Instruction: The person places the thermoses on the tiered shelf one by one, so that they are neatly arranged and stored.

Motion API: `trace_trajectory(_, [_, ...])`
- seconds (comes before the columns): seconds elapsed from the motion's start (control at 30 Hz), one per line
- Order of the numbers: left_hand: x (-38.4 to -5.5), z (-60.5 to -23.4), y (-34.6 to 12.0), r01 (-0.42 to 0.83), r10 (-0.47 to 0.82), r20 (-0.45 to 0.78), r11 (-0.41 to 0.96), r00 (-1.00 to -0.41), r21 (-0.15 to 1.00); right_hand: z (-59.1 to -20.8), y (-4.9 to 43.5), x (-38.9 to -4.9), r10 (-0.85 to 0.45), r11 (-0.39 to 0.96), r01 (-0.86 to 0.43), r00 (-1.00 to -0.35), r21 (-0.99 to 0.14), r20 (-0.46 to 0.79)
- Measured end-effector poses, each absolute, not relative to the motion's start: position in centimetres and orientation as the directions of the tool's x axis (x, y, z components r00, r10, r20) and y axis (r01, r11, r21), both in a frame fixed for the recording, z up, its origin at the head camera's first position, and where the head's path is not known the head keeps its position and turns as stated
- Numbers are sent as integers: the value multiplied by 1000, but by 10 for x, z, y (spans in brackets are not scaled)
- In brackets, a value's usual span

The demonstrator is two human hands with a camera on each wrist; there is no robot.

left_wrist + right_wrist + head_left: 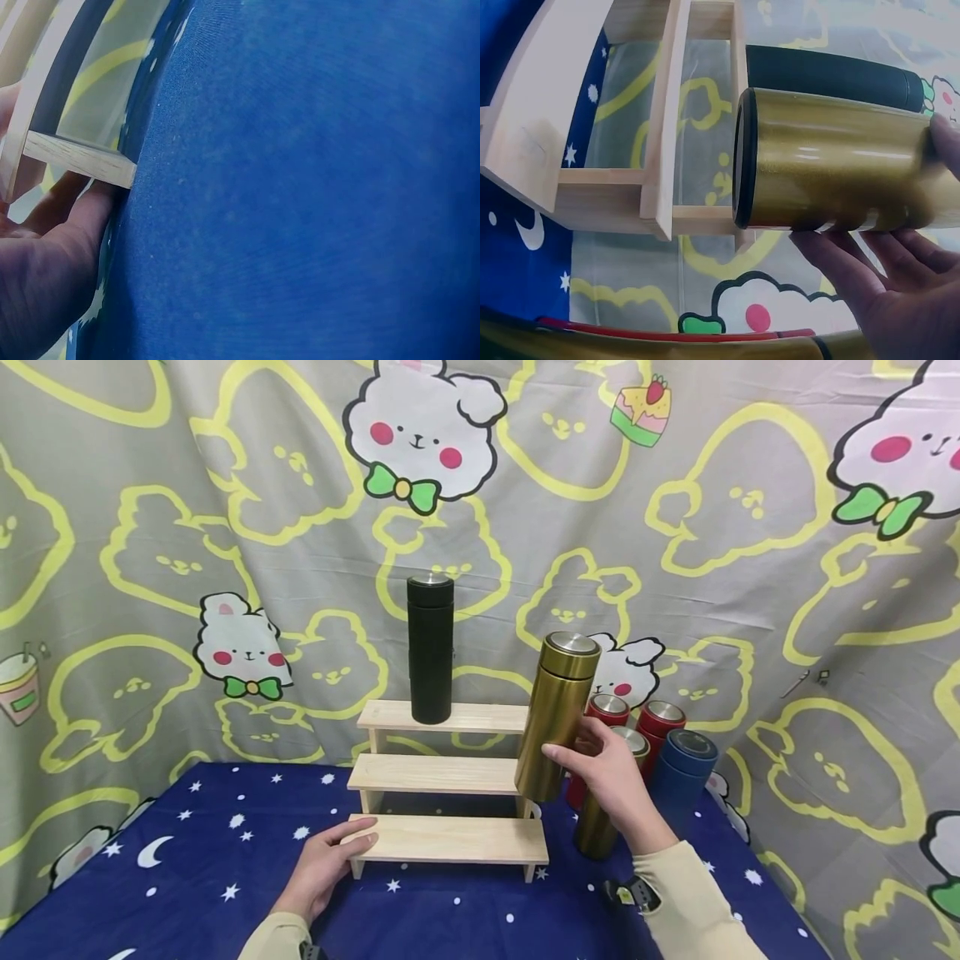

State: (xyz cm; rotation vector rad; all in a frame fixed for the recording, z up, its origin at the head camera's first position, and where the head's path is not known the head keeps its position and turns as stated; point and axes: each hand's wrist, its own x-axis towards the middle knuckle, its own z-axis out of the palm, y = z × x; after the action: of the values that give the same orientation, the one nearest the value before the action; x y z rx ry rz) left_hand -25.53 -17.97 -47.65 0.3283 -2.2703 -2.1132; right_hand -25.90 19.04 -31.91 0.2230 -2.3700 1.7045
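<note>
My right hand (611, 768) grips a gold thermos flask (557, 718) around its body, tilted slightly and held up at the right end of a three-step wooden stand (442, 774). In the right wrist view the flask's dark-rimmed base (746, 159) hangs clear of the stand's shelves. My left hand (321, 864) holds the left end of the lowest step, thumb on top and the other fingers around the end. The left wrist view shows those fingers (90, 214) beside the step's leg (81, 159). A black thermos flask (431, 652) stands upright on the top step.
Right of the stand are two red flasks (662, 718), another gold flask (596, 827) and a blue flask (684, 768), grouped closely together. A dark blue cloth (247, 852) with stars and moons covers the table. A patterned grey curtain (315, 568) hangs behind.
</note>
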Motion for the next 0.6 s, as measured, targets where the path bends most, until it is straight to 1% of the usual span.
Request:
trace_trajectory(0.13, [-255, -476, -180, -140, -168, -128, 59, -977, 988, -315, 187, -265, -2, 319, -248, -965, -915, 261])
trace_trajectory(0.33, [-255, -477, -180, -135, -165, -122, 66, -979, 989, -309, 182, -276, 0, 358, -263, -959, -896, 282])
trace_trajectory(0.6, [-255, -477, -179, -129, -164, -115, 72, -980, 989, -300, 174, -290, 8, 315, -279, -955, -907, 296])
